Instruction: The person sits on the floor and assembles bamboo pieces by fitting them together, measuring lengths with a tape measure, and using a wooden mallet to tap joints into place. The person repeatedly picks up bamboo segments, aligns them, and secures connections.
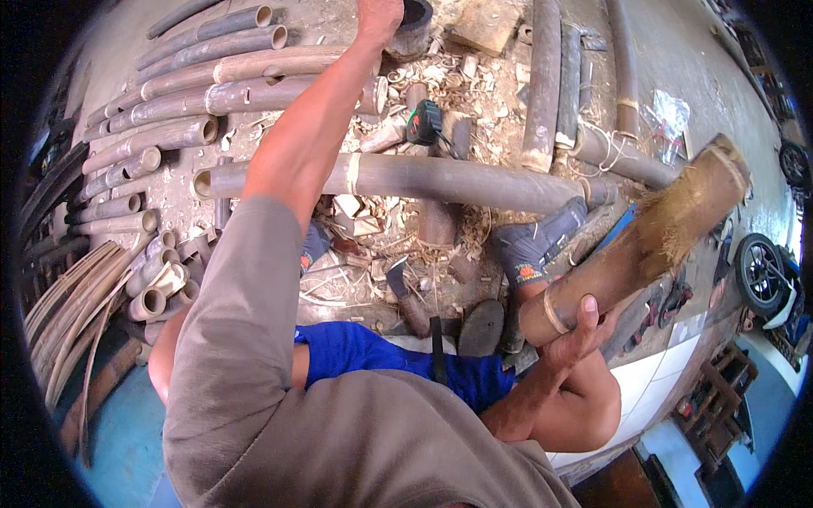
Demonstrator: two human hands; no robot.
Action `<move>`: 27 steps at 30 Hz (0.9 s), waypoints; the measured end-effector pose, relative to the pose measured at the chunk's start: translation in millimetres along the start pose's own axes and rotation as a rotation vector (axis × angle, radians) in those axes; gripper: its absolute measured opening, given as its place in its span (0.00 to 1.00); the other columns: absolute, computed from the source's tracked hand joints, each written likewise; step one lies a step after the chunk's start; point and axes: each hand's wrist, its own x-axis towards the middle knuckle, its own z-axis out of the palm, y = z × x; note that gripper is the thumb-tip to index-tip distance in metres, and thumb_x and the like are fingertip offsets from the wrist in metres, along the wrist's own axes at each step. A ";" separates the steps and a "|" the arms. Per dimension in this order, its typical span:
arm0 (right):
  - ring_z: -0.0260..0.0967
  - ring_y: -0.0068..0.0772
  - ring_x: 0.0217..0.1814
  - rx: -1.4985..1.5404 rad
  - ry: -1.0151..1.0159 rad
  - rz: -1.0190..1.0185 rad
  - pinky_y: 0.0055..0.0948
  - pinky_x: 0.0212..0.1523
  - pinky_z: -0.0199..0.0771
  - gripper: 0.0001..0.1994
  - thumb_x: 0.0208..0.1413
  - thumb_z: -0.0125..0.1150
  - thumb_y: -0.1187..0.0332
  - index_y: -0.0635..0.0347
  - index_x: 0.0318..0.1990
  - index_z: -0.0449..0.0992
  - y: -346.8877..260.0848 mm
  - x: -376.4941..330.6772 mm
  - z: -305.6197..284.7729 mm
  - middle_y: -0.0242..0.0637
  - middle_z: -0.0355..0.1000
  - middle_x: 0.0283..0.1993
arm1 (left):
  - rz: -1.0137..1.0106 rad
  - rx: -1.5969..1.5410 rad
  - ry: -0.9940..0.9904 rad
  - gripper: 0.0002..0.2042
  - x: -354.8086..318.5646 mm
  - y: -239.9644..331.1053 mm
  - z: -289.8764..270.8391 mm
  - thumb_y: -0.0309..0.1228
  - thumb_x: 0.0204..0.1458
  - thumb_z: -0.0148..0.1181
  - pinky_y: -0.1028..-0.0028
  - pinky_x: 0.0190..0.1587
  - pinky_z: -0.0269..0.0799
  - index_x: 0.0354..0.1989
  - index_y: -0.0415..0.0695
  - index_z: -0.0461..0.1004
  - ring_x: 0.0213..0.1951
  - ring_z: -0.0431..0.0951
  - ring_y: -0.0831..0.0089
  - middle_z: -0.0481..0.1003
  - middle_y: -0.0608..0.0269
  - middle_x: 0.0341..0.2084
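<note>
My right hand [578, 328] grips the lower end of a thick brown bamboo section [644, 245] that slants up to the right, its far end frayed with fibres. My left arm stretches far forward, and my left hand [378, 19] rests on the rim of a dark round cylinder [415, 24] at the top of the view. A long bamboo pole [423, 178] lies across the ground in front of me. My foot in a dark sock [532, 247] sits by it.
Many cut bamboo poles [195, 93] lie stacked at the upper left, more at the upper right [542, 85]. Shavings and offcuts litter the ground. A black and green tool [423, 123] and a cleaver-like blade [400, 284] lie among them. A wheel [758, 275] stands at right.
</note>
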 end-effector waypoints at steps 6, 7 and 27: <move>0.77 0.48 0.40 0.093 0.003 -0.069 0.43 0.44 0.80 0.36 0.50 0.68 0.52 0.73 0.59 0.67 3.6 -3.4 -6.9 0.53 0.74 0.43 | -0.048 -0.098 -0.273 0.26 -94.7 126.2 -10.7 0.39 0.58 0.65 0.66 0.51 0.75 0.59 0.34 0.70 0.46 0.80 0.67 0.80 0.45 0.44; 0.77 0.47 0.40 0.086 0.002 0.001 0.42 0.44 0.80 0.37 0.50 0.68 0.52 0.73 0.59 0.67 -3.4 -5.1 -6.3 0.53 0.74 0.43 | 0.100 -0.055 -0.289 0.26 -126.6 135.0 -5.6 0.39 0.55 0.67 0.69 0.48 0.76 0.58 0.37 0.70 0.42 0.80 0.67 0.81 0.54 0.41; 0.78 0.39 0.38 -0.153 -0.149 0.067 0.36 0.41 0.81 0.35 0.54 0.67 0.58 0.70 0.64 0.61 -19.7 -90.0 -34.8 0.48 0.75 0.41 | 0.234 0.207 -0.746 0.21 -321.5 101.3 4.0 0.42 0.42 0.73 0.50 0.42 0.78 0.40 0.45 0.73 0.39 0.81 0.45 0.79 0.51 0.36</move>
